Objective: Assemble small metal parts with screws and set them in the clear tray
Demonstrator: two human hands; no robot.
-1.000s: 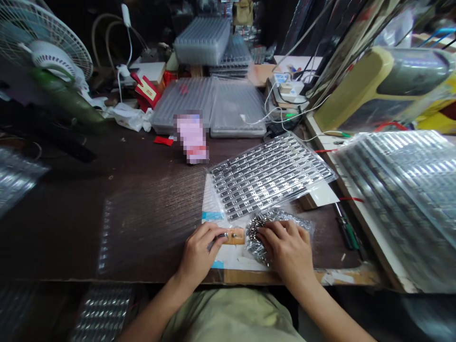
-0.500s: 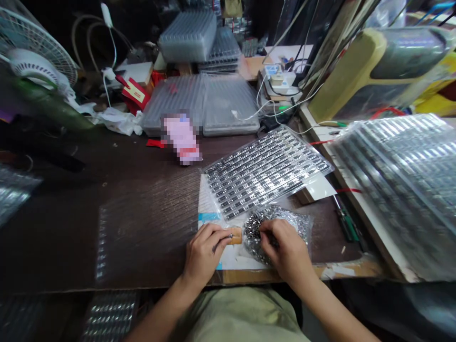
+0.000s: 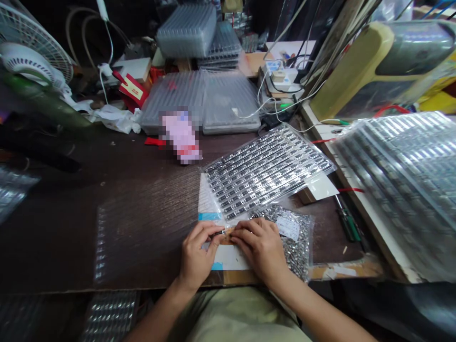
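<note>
The worktop is coloured dark brown, streaked with a fine grain. Black and silver rows are repeated across the clear blister tray, and a silver speckle is shown by the bag of parts. Tan is seen on the small block, and pale blue on the strip edging the white sheet. Red and cream are carried by the tag, green by the screwdriver handle.
</note>
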